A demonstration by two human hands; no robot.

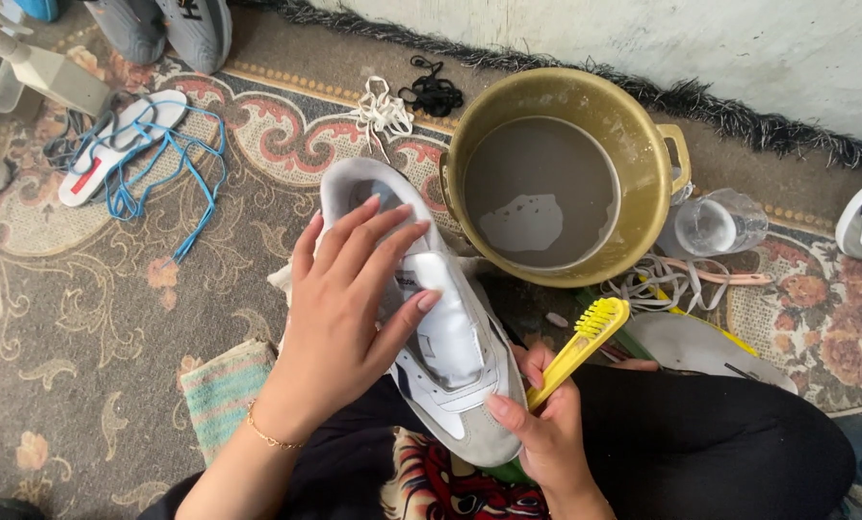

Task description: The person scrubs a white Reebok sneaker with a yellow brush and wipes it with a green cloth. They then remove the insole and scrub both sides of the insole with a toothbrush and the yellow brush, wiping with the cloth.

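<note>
Two hands at work over a patterned carpet (84, 318):
- Left hand (349, 308): fingers spread, laid over the side of a white-and-grey shoe (450, 356), pressing it against the lap.
- Right hand (546, 424): closed around a yellow brush (580, 345), thumb on the shoe's toe.
- Brass pot (556, 173) of murky water, just beyond the shoe.
- White laces (383, 111), black laces (434, 93), blue laces (161, 164), insoles (113, 144) scattered.
</note>
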